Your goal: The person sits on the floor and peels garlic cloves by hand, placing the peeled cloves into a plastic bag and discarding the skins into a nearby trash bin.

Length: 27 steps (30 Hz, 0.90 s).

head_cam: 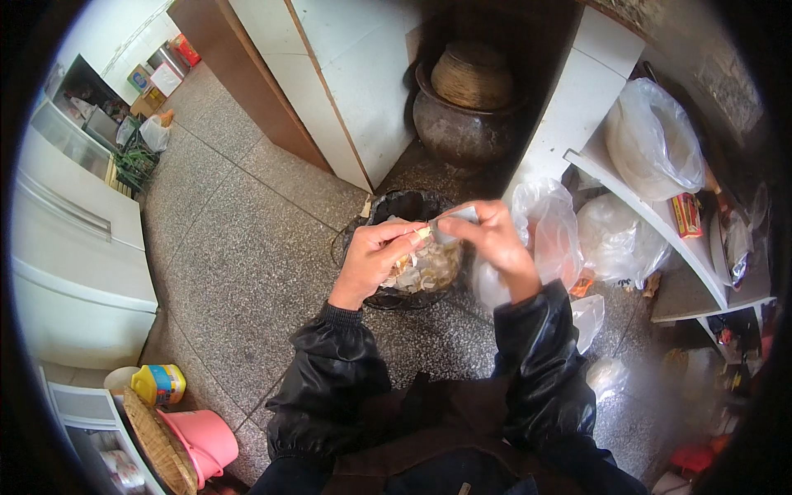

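Observation:
My left hand [370,255] pinches a small pale yellowish piece of vegetable [423,232] between thumb and fingertips; its exact kind is too small to tell. Close against that piece, my right hand [500,238] grips a flat grey blade [465,215], seemingly a knife, with its handle hidden in the fingers. Both hands are over a waste bin lined with a black plastic bag [396,204]. Pale, papery peelings and scraps [427,272] lie inside it, partly covered by my left hand.
Beyond the bin, a brown glazed jar [458,130] stands in a recess. Translucent plastic bags [547,229] crowd the right side beside a shelf [649,223]. A pink bucket [201,439] and yellow container [159,385] stand at lower left, near a white refrigerator [80,260].

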Available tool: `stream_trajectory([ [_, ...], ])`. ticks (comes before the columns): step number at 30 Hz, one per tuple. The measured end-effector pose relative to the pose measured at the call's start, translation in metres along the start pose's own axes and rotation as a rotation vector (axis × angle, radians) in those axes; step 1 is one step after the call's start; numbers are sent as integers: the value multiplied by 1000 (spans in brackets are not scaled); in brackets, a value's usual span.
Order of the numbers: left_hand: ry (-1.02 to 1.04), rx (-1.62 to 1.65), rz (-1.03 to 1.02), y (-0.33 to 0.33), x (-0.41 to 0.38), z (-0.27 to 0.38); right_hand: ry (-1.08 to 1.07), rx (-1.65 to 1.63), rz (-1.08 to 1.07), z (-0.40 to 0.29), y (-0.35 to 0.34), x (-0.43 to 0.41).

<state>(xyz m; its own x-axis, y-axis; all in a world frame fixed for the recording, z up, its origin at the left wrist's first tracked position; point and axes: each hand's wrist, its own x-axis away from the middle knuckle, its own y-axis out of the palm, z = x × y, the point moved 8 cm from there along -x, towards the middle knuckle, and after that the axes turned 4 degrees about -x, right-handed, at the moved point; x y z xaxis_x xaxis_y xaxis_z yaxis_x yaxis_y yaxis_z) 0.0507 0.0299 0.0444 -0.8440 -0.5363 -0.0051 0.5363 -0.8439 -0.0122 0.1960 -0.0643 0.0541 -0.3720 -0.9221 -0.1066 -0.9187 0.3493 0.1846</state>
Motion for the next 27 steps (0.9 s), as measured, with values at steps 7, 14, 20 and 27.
stream_trajectory([
  [7, -54, 261, 122, -6, 1, 1, 99, 240, 79, 28, -11, -2],
  [14, 238, 79, 236, 3, -6, 117, -184, 668, -242, 98, 43, -10],
  [20, 985, -398, -79, 198, -48, 423, -50, 590, -86, 57, -3, 2],
  [27, 1042, -304, -345, 315, -84, 517, -16, 624, -42, 38, -45, 31],
])
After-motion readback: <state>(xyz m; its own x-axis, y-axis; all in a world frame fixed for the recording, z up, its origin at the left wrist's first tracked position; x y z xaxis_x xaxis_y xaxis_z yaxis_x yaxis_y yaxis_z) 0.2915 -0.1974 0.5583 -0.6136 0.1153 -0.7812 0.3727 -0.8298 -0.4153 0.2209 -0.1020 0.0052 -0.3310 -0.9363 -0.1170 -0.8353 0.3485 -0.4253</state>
